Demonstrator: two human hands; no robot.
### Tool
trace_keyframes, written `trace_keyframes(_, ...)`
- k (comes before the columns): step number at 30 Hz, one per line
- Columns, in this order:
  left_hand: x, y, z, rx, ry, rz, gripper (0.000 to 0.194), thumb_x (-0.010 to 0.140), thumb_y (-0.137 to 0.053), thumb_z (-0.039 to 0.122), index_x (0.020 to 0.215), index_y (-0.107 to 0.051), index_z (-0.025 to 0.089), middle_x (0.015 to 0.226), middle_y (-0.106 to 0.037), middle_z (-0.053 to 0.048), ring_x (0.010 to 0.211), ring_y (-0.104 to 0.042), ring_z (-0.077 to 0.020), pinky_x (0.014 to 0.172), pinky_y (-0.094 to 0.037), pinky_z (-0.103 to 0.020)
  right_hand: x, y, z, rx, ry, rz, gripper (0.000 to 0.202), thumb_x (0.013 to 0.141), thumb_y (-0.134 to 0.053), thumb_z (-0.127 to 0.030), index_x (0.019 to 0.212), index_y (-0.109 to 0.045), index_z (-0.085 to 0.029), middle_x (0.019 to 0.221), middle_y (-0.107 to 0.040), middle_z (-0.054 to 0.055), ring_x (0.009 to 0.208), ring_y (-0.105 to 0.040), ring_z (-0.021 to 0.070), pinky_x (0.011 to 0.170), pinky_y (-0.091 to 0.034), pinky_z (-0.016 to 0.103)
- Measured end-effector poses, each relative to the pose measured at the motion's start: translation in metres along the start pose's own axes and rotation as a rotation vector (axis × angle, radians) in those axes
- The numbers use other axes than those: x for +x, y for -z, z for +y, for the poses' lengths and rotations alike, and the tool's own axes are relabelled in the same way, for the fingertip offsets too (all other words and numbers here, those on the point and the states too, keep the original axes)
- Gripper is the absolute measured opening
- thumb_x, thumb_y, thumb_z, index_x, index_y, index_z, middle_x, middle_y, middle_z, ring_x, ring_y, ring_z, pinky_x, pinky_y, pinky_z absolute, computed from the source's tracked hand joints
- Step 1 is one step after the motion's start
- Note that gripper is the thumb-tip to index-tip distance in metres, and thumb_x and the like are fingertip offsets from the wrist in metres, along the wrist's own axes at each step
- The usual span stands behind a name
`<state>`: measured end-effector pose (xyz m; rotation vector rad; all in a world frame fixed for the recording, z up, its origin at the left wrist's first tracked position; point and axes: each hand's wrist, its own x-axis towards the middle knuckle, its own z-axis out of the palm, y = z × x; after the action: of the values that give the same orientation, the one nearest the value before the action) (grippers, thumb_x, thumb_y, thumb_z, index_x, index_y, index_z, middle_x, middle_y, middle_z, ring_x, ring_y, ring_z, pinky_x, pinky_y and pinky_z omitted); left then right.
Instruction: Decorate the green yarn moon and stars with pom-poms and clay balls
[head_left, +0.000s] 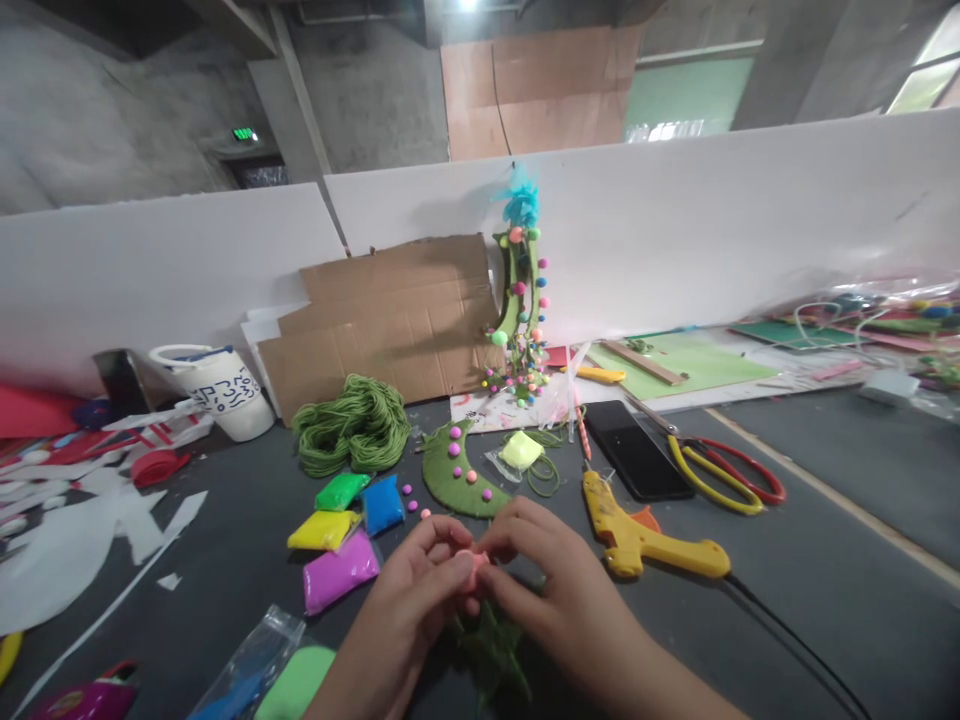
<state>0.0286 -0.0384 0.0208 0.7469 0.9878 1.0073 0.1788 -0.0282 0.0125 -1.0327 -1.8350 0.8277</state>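
Between the fingertips of both hands is a small lump of pink modelling clay [472, 568]. My left hand [420, 590] is closed on it from the left, thumb on top. From the right, my right hand [540, 565] pinches the same lump. Below them lies a dark green star-like piece [495, 655], partly hidden by the hands. Just beyond is a green felt crescent [450, 475] dotted with purple and orange balls. Several loose clay balls [411, 498] rest to its left, near packets of blue [383, 504], yellow [322, 530] and purple clay [341, 570].
A yellow glue gun [637, 535] with a cord lies at right, near a black phone [637, 450] and scissors [720, 475]. Green yarn [351, 425] sits behind the packets. A decorated green hanging ornament [519, 300] stands by cardboard [390, 320]. White cup [229, 390] and paper scraps [67, 560] are left.
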Motion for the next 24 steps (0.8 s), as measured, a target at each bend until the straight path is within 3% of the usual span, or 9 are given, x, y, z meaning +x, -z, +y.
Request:
trace_keyframes(5,-0.002,-0.001,0.003,-0.002,0.025,-0.005,0.017,0.068,-0.070,0.019,0.071,-0.054,0.017,0.065,-0.053,0.003,0.057,-0.044,-0.0073,0.054,-0.035,-0.018,0.000,0.000,0.000,0.038,0.032,-0.023,0.012,0.077,-0.061,-0.008,0.080,-0.060,-0.019,0.080,-0.057,-0.001,0.077,-0.055,0.0134,0.069,-0.042,0.024)
trace_keyframes(12,-0.002,0.003,0.000,-0.116,0.125,-0.102,0.016,0.070,-0.068,0.018,0.067,-0.053,0.016,0.059,-0.048,0.004,0.052,-0.044,-0.0056,0.052,-0.034,-0.017,-0.003,0.000,-0.006,0.083,0.014,-0.035,0.014,0.078,-0.062,-0.011,0.068,-0.057,-0.019,0.071,-0.057,-0.002,0.070,-0.054,0.0120,0.064,-0.041,0.022)
trace_keyframes(16,-0.004,0.000,0.002,-0.082,-0.015,-0.039,0.014,0.070,-0.065,0.014,0.066,-0.053,0.017,0.059,-0.051,0.004,0.052,-0.044,-0.0057,0.051,-0.034,-0.016,0.002,0.006,0.007,-0.064,0.018,0.050,0.014,0.078,-0.057,-0.011,0.067,-0.056,-0.019,0.068,-0.054,-0.002,0.067,-0.053,0.0136,0.061,-0.039,0.023)
trace_keyframes(20,-0.003,0.001,0.006,-0.067,-0.084,0.088,0.004,0.077,-0.062,0.020,0.078,-0.059,0.018,0.069,-0.057,0.003,0.058,-0.048,-0.0065,0.053,-0.039,-0.016,0.008,0.015,0.015,-0.142,-0.106,0.142,0.010,0.080,-0.054,-0.015,0.071,-0.057,-0.020,0.066,-0.055,-0.001,0.062,-0.052,0.0141,0.058,-0.039,0.024)
trace_keyframes(22,0.002,0.002,0.004,-0.148,-0.056,0.162,0.010,0.081,-0.059,0.024,0.087,-0.063,0.017,0.076,-0.060,0.000,0.067,-0.054,-0.0091,0.060,-0.044,-0.018,0.007,0.011,0.008,-0.043,-0.118,0.093,0.007,0.082,-0.054,-0.018,0.078,-0.059,-0.021,0.070,-0.058,-0.002,0.063,-0.054,0.0136,0.059,-0.042,0.024)
trace_keyframes(24,0.005,0.001,0.001,-0.271,-0.002,0.167,0.015,0.083,-0.056,0.023,0.091,-0.065,0.014,0.081,-0.061,-0.003,0.074,-0.058,-0.0121,0.068,-0.047,-0.021,0.001,0.001,-0.002,0.041,-0.038,0.002,0.011,0.079,-0.054,-0.014,0.084,-0.061,-0.022,0.078,-0.061,0.000,0.071,-0.056,0.0139,0.065,-0.045,0.023)
